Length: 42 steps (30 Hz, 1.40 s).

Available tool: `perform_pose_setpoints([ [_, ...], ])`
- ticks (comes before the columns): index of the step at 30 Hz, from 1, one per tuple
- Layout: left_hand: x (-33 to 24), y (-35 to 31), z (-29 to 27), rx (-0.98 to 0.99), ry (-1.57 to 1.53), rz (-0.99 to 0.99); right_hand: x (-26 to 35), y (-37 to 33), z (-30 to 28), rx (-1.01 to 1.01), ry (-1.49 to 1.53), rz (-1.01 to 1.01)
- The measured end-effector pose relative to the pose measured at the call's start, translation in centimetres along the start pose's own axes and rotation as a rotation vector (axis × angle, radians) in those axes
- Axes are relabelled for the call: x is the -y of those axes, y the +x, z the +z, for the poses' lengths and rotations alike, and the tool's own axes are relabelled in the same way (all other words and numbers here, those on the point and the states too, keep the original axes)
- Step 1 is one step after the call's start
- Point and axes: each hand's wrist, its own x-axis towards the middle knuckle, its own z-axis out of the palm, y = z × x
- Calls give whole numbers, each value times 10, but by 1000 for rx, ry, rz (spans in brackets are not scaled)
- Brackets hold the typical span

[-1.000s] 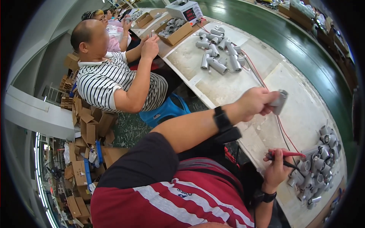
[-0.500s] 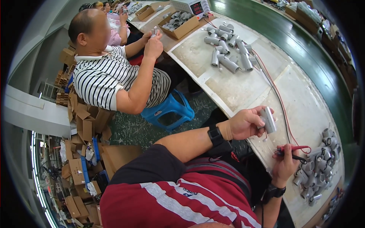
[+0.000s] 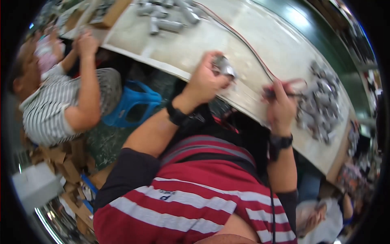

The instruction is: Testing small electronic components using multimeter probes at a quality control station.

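My left hand (image 3: 202,83) is closed round a short grey tubular housing (image 3: 224,67), held just above the near edge of the worktable (image 3: 162,51). Motion smears the housing, so its finer details cannot be made out. To the right, my right hand (image 3: 281,109) pinches a pair of test probes (image 3: 269,93), one red and one black, with their tips blurred. The probes and the housing are apart. A red and a black test lead (image 3: 248,42) run from the far side of the table toward my right hand.
Many similar grey housings (image 3: 321,103) lie heaped right of my right hand. More grey tubes (image 3: 168,25) rest on the far left of the table. A co-worker in a striped shirt (image 3: 61,107) sits at left by a blue stool (image 3: 136,101). Cardboard boxes (image 3: 67,164) stand behind.
The view has swung, so the table and co-worker sit farther left and higher. My left hand has turned the housing, which is now tilted differently. The probes remain in my right hand.
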Motion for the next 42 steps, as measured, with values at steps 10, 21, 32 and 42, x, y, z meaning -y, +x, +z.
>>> perform_pose_setpoints([
  [10, -13, 8, 9, -42, -34, -112, -9, 13, 46, 67, 10, -47],
  [21, -1, 3, 0, 73, 176, 128, -10, 19, 48, 77, -193, 30],
  [32, 13, 19, -13, 65, 272, 192, -22, 23, 54, 5, -132, -95],
  [42, 16, 10, -20, 103, 383, 194, -28, 17, 66, 22, -245, -113],
])
